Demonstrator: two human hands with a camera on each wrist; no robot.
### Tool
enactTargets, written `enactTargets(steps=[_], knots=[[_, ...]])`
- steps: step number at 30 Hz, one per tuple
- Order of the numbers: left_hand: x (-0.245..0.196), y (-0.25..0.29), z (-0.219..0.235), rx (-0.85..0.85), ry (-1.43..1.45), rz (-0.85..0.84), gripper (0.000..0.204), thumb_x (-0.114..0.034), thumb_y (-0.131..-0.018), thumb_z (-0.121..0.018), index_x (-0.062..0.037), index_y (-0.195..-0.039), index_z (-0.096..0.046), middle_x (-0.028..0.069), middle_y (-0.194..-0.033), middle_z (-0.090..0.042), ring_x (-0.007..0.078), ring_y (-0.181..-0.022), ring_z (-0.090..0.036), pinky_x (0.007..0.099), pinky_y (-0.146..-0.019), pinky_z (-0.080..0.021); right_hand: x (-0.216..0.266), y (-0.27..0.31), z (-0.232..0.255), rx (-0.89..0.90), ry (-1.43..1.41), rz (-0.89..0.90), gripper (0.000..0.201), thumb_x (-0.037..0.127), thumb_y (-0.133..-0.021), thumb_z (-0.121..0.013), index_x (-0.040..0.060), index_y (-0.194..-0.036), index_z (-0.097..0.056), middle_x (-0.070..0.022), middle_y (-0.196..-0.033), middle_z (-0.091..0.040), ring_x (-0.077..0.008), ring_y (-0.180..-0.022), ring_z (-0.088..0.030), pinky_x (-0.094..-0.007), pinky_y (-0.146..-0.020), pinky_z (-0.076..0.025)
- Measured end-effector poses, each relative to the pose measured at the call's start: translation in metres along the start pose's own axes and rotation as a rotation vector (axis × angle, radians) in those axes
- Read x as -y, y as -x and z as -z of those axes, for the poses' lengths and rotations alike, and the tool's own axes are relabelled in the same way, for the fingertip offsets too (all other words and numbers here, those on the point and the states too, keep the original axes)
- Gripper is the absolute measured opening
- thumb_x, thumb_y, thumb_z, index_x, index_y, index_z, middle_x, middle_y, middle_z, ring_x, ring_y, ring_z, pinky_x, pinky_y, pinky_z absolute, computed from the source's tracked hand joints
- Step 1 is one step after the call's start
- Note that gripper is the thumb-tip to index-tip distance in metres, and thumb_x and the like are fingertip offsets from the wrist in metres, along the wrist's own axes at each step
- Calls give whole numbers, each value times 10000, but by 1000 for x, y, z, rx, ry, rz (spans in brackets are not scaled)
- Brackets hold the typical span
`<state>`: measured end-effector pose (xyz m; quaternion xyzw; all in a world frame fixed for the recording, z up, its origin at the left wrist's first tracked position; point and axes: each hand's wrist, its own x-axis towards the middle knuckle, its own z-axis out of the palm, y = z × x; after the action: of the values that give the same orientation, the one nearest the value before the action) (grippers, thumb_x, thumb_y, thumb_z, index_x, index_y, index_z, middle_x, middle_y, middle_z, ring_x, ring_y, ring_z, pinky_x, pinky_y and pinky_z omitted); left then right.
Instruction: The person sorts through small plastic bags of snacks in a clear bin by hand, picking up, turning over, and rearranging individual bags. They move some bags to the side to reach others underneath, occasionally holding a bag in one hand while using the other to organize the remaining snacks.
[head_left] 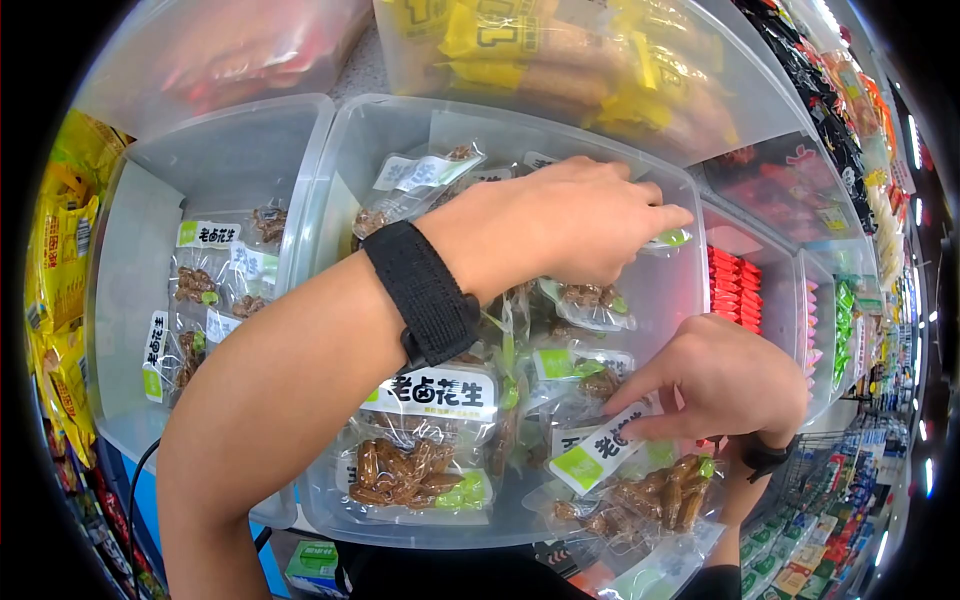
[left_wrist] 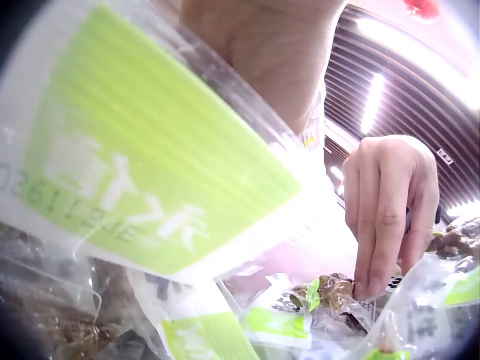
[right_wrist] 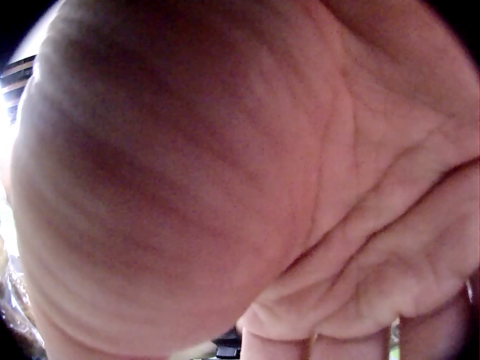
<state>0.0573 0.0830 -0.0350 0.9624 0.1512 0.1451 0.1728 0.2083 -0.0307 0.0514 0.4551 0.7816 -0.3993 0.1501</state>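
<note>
A clear plastic bin (head_left: 322, 190) holds several clear packets of braised peanuts with white and green labels (head_left: 430, 395). My left hand (head_left: 590, 225) reaches across the bin's far side, and its fingertips pinch the green corner of a packet (head_left: 673, 238). That packet's green label (left_wrist: 150, 157) fills the left wrist view under my palm (left_wrist: 262, 45). My right hand (head_left: 725, 385) is at the bin's near right corner, thumb and fingers pinching a peanut packet (head_left: 625, 475) by its label. The right wrist view shows only my palm (right_wrist: 247, 180).
A second clear bin (head_left: 135, 250) to the left holds several of the same packets. Red packets (head_left: 735, 290) fill a bin to the right. Yellow packets (head_left: 560, 50) lie in the bin above, and yellow bags (head_left: 60, 250) hang at far left. Shop shelves run along the right.
</note>
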Motion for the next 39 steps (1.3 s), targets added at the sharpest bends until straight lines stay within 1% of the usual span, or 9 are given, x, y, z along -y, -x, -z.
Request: enactTargets(steps=[12,15,17,19,21,27,29,34,39], knots=[[1,-3,-4,-22,-55,-8,590,-104,-881,-600,-122,-1453,-457,114,-1302,-608,341,-1144,-589,455,-953,-510,2,-1,-1,-34,-59,-9,160,185,-791,-744,119,-935,-767,-113,-716,-704,-322,-674,-674,-386,-629,-527],[0,-3,-2,0,-106,-20,602,-113,-872,-621,-133,-1451,-460,119,-1283,-617,346,-1131,-597,461,-927,-524,3,-5,-4,-108,-13,-65,143,147,-801,-721,101,-932,-754,-117,-719,-700,-327,-666,-671,-387,-630,-530],[3,-1,-5,-45,-74,-61,616,-123,-856,-648,-143,-1445,-469,116,-1257,-628,347,-1128,-600,464,-914,-531,0,-10,-12,-394,92,-2,110,114,-807,-708,84,-908,-741,-128,-738,-699,-331,-668,-673,-402,-641,-533],[4,-3,-5,-52,-71,-50,616,-126,-851,-657,-149,-1440,-477,114,-1248,-631,346,-1131,-600,463,-914,-531,6,-12,-10,-376,142,-63,99,98,-813,-708,61,-903,-720,-130,-773,-707,-331,-678,-677,-415,-651,-533],[4,-3,-6,-61,-66,-42,616,-130,-846,-667,-155,-1434,-484,111,-1239,-635,344,-1134,-600,461,-914,-531,6,-15,-14,-330,-36,-99,180,119,-817,-724,46,-978,-692,-133,-782,-703,-334,-745,-679,-425,-704,-533],[5,-3,-6,-50,-37,-41,597,-154,-844,-671,-167,-1417,-505,117,-1244,-634,341,-1173,-584,470,-952,-508,12,-23,-21,-336,95,-88,342,158,-841,-728,11,-1133,-628,-197,-1009,-651,-373,-950,-638,-443,-838,-512],[6,-5,-8,-29,-38,-18,598,-151,-841,-663,-165,-1417,-502,122,-1249,-631,343,-1186,-575,472,-971,-497,6,-22,-26,-425,181,-65,413,191,-838,-736,-1,-1180,-607,-218,-1110,-608,-406,-991,-623,-459,-864,-504],[7,-2,-8,-41,-34,-40,611,-143,-830,-661,-166,-1418,-494,123,-1254,-628,346,-1213,-557,470,-983,-489,0,-25,-26,-243,133,-173,618,345,-865,-721,-21,-1325,-530,-263,-1267,-545,-442,-1082,-600,-469,-932,-483],[4,-1,-4,-28,-45,-45,614,-132,-827,-655,-167,-1418,-492,121,-1258,-626,345,-1228,-547,474,-991,-482,6,-22,-25,-219,85,-216,714,488,-888,-681,-30,-1354,-526,-271,-1309,-519,-418,-1129,-592,-453,-969,-471]])
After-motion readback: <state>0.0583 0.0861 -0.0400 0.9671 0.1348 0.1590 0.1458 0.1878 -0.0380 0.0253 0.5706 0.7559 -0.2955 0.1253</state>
